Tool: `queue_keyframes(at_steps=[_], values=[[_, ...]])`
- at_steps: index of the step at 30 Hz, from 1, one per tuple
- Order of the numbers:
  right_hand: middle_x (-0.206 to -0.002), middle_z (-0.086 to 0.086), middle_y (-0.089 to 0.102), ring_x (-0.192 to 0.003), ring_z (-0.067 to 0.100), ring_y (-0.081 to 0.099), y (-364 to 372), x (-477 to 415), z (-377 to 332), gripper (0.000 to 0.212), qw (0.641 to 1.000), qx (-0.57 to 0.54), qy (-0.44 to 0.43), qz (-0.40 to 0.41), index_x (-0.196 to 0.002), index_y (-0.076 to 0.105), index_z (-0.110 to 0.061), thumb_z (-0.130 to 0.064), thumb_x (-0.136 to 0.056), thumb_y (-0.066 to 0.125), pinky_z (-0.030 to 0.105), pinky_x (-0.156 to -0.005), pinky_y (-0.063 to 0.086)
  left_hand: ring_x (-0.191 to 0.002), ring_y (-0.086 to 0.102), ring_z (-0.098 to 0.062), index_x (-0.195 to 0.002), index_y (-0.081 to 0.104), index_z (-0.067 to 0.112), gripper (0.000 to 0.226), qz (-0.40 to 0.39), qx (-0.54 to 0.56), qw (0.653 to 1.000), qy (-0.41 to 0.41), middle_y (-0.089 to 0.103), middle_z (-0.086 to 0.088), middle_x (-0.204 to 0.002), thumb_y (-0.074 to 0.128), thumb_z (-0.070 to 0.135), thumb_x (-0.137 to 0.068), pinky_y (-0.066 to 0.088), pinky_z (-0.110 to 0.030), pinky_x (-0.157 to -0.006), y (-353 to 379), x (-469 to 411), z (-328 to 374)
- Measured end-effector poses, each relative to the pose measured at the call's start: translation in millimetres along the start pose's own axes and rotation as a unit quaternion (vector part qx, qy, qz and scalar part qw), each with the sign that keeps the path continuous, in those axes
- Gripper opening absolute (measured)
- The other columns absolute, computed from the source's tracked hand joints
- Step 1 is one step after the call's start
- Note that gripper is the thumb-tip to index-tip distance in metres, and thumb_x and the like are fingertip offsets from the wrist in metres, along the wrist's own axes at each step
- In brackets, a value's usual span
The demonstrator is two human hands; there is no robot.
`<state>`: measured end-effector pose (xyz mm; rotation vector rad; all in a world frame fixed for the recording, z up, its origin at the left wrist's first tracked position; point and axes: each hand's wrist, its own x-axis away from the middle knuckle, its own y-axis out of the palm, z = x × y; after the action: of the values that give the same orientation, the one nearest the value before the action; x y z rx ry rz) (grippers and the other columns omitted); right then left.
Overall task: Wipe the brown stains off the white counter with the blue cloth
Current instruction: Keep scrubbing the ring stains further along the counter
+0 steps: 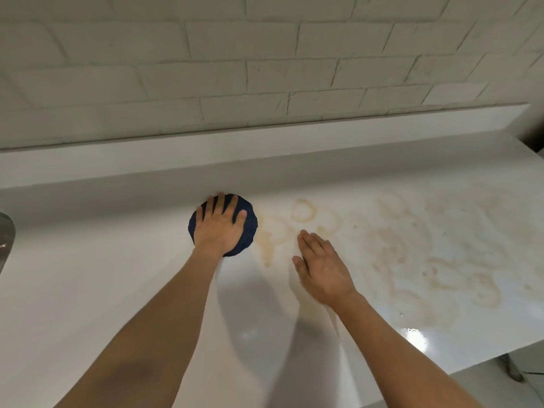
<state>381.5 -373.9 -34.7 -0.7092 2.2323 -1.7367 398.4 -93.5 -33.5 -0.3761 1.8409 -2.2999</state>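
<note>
A dark blue cloth [248, 231], bunched into a round pad, lies on the white counter [103, 275] near the back ledge. My left hand [219, 225] presses flat on it with fingers spread and straight. Brown stains [412, 254] in rings and smears cover the counter from just right of the cloth to the right end. My right hand [321, 266] is open with fingers together, palm down over the stained area, right of the cloth and apart from it.
A raised white ledge [265, 151] runs along the back under a white brick-tiled wall [265, 54]. A metal object [6, 240] shows at the left edge. The counter's front edge [471, 351] drops off at lower right.
</note>
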Motion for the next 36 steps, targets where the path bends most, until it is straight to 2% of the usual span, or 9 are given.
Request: queue_keyframes(at_steps=[4, 10, 13, 17, 20, 24, 27, 31, 36], values=[[-0.167, -0.004, 0.007, -0.153, 0.013, 0.001, -5, 0, 7, 0.066, 0.999, -0.005, -0.022, -0.031, -0.160, 0.014, -0.017, -0.052, -0.105, 0.019, 0.034, -0.125, 0.002, -0.152, 0.010, -0.030, -0.160, 0.020, 0.030, 0.064, -0.008, -0.016, 0.999, 0.029, 0.018, -0.004, -0.167, 0.020, 0.058, -0.102, 0.007, -0.050, -0.123, 3, 10, 21], [-0.166, -0.001, 0.017, -0.152, 0.014, 0.010, -9, 21, 15, 0.066, 1.000, 0.012, -0.015, 0.015, -0.158, 0.021, -0.015, -0.053, -0.105, 0.020, 0.035, -0.124, 0.006, -0.156, 0.004, -0.018, -0.160, 0.015, 0.040, 0.066, -0.021, -0.006, 0.990, 0.136, 0.009, 0.008, -0.169, 0.009, 0.068, -0.101, 0.002, -0.042, -0.125, 16, 71, 2], [-0.168, -0.003, 0.005, -0.153, 0.014, 0.002, -7, 26, 16, 0.068, 0.999, 0.040, -0.016, -0.012, -0.160, 0.010, -0.017, -0.055, -0.104, 0.014, 0.038, -0.125, 0.003, -0.155, 0.006, -0.021, -0.160, 0.017, 0.038, 0.063, -0.020, -0.011, 0.996, 0.086, 0.010, 0.005, -0.170, 0.014, 0.062, -0.103, 0.004, -0.044, -0.125, 7, 51, -7], [-0.168, -0.005, 0.004, -0.153, 0.013, 0.000, -9, 23, 16, 0.069, 0.999, 0.031, -0.011, -0.018, -0.160, 0.008, -0.018, -0.057, -0.103, 0.012, 0.037, -0.124, 0.000, -0.154, 0.005, -0.029, -0.161, 0.016, 0.033, 0.062, -0.011, -0.014, 0.999, 0.026, 0.010, -0.004, -0.169, 0.019, 0.057, -0.104, 0.005, -0.049, -0.123, 4, 19, 36], [-0.168, -0.005, 0.004, -0.153, 0.012, 0.001, -10, 23, 20, 0.071, 0.999, 0.036, -0.018, -0.027, -0.160, 0.009, -0.019, -0.059, -0.102, 0.012, 0.036, -0.124, 0.001, -0.155, 0.001, -0.025, -0.161, 0.013, 0.037, 0.064, -0.026, -0.017, 0.997, 0.075, 0.006, -0.001, -0.170, 0.015, 0.062, -0.102, 0.001, -0.047, -0.125, 14, 38, 58], [-0.168, -0.006, 0.001, -0.153, 0.011, -0.001, -12, 25, 21, 0.070, 0.999, 0.036, -0.020, -0.032, -0.160, 0.007, -0.019, -0.059, -0.103, 0.011, 0.035, -0.124, -0.001, -0.155, 0.005, -0.020, -0.160, 0.015, 0.041, 0.066, -0.023, -0.017, 0.989, 0.143, 0.010, 0.005, -0.170, 0.009, 0.069, -0.100, 0.002, -0.042, -0.124, 18, 69, 30], [-0.168, -0.007, -0.001, -0.153, 0.010, -0.004, -13, 25, 19, 0.068, 0.998, 0.036, -0.012, -0.047, -0.160, 0.005, -0.019, -0.056, -0.104, 0.013, 0.035, -0.123, -0.003, -0.155, 0.006, -0.021, -0.160, 0.017, 0.040, 0.064, -0.017, -0.023, 0.996, 0.084, 0.010, 0.004, -0.170, 0.015, 0.066, -0.101, 0.003, -0.043, -0.124, 10, 51, 12], [-0.167, -0.007, -0.003, -0.153, 0.010, -0.005, -15, 23, 18, 0.068, 0.998, 0.029, -0.005, -0.057, -0.160, 0.004, -0.020, -0.055, -0.104, 0.015, 0.036, -0.123, -0.002, -0.155, 0.002, -0.027, -0.161, 0.014, 0.034, 0.064, -0.007, -0.012, 1.000, 0.023, 0.008, -0.003, -0.170, 0.016, 0.061, -0.103, 0.001, -0.047, -0.124, 10, 38, 43], [-0.167, -0.007, -0.004, -0.153, 0.010, -0.006, -10, 27, 20, 0.069, 0.999, 0.026, -0.012, -0.045, -0.160, 0.003, -0.020, -0.056, -0.103, 0.013, 0.036, -0.123, -0.004, -0.155, 0.005, -0.021, -0.160, 0.014, 0.041, 0.064, -0.016, -0.008, 0.989, 0.150, 0.009, 0.005, -0.170, 0.012, 0.067, -0.102, 0.001, -0.043, -0.124, 25, 95, 34]])
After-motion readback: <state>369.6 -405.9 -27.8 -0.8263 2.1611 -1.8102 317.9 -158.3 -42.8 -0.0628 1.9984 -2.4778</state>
